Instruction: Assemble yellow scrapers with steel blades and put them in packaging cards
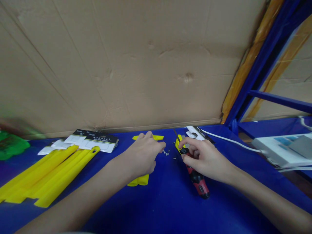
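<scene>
My left hand (143, 155) is closed over yellow plastic pieces (142, 179) on the blue table, its fingertips turned down and mostly hidden. Another yellow part (158, 137) shows just behind it. Several small metal screws (167, 152) lie scattered to its right. My right hand (203, 156) has thumb and forefinger bent around the black front end of a red-and-black power screwdriver (197, 177). That tool lies slanted, its handle end towards me. Beside the right fingertips is a yellow piece with a thin dark blade (179, 139).
Long yellow plastic sleeves with card headers (65, 169) lie at left, near a green bag (12, 144). A white cable (231, 140) runs right to a white box (285, 149). Cardboard (146, 65) walls the back; a blue metal frame (253, 71) rises at right.
</scene>
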Available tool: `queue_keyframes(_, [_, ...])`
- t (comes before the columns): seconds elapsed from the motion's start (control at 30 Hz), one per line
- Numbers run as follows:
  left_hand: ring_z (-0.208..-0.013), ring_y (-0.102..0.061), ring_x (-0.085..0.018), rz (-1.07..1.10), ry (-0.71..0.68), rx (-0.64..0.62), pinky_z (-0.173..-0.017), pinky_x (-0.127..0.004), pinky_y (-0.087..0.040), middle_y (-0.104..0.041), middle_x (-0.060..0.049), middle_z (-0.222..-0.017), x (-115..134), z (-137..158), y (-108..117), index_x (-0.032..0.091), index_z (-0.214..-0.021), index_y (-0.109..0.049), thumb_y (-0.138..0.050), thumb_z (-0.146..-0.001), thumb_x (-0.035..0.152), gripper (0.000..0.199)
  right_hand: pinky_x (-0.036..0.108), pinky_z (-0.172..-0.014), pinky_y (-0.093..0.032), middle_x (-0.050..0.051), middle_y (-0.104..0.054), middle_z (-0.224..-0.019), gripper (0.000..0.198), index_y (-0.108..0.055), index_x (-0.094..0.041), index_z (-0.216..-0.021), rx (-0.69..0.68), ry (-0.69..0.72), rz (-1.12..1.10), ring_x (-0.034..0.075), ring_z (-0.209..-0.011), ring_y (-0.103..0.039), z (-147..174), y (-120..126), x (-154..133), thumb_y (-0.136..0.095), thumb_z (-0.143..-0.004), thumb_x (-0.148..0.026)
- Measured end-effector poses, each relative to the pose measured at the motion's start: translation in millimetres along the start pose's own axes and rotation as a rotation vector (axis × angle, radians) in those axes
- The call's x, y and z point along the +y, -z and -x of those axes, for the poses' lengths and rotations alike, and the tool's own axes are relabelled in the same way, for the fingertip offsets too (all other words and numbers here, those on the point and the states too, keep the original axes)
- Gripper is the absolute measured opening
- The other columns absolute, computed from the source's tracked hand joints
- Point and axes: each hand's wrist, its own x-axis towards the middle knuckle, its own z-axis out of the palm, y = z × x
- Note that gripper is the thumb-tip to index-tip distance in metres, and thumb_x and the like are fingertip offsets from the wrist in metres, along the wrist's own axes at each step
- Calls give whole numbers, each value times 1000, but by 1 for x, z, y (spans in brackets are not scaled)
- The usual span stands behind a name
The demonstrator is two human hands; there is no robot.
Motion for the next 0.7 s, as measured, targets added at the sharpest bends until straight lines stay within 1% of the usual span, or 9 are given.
queue_keyframes(0.13, [-116,-62,-41,-53,-4,-65,-96,-54,-52,-75,-18,-111,14,-1,6,16,-113,-71,-72,-71,4,43,23,-48,-35,-8,-53,-54,23,-68,-20,-101,9,8,-2,12,-46,-52,0,1,1,-59,-81,-17])
queue_keyframes(0.2, [-117,-63,-41,-70,-11,-78,-97,-53,-52,-75,-18,-109,17,-2,6,15,-115,-71,-69,-74,2,43,23,-48,-35,-9,-52,-54,22,-68,-21,-100,15,12,-9,11,-46,-51,0,1,2,-59,-80,-17])
queue_keyframes(0.33, [-104,-68,-36,-81,-22,-78,-86,-46,-55,-75,-16,-100,15,-2,3,15,-106,-71,-62,-77,-1,35,23,-47,-34,-10,-47,-53,20,-67,-21,-96,25,19,-25,10,-44,-48,-1,1,2,-59,-79,-15])
queue_keyframes(0.47, [-91,-69,-31,-46,-32,-32,-79,-40,-53,-73,-11,-88,8,-5,-5,16,-97,-70,-60,-74,-5,32,23,-48,-34,-11,-47,-52,20,-66,-22,-96,22,15,-38,10,-44,-48,-1,1,0,-58,-79,-14])
queue_keyframes(0.53, [-89,-68,-30,-12,-35,8,-76,-38,-52,-71,-9,-83,5,-9,-12,16,-94,-69,-58,-76,-5,30,23,-48,-34,-11,-47,-52,20,-66,-22,-96,23,15,-46,10,-45,-47,-1,2,0,-58,-79,-15])
queue_keyframes(0.63, [-91,-67,-29,50,-20,94,-73,-37,-50,-69,-10,-86,4,-17,-24,18,-94,-67,-55,-83,-1,25,23,-48,-34,-10,-47,-52,19,-66,-21,-96,32,5,-42,11,-46,-47,-1,3,1,-58,-79,-16])
queue_keyframes(0.7, [-89,-66,-28,103,-1,148,-72,-35,-50,-68,-9,-89,4,-20,-29,19,-93,-65,-57,-87,4,18,24,-49,-34,-9,-49,-52,20,-66,-21,-96,39,-7,-33,12,-47,-48,-2,5,2,-58,-79,-16])
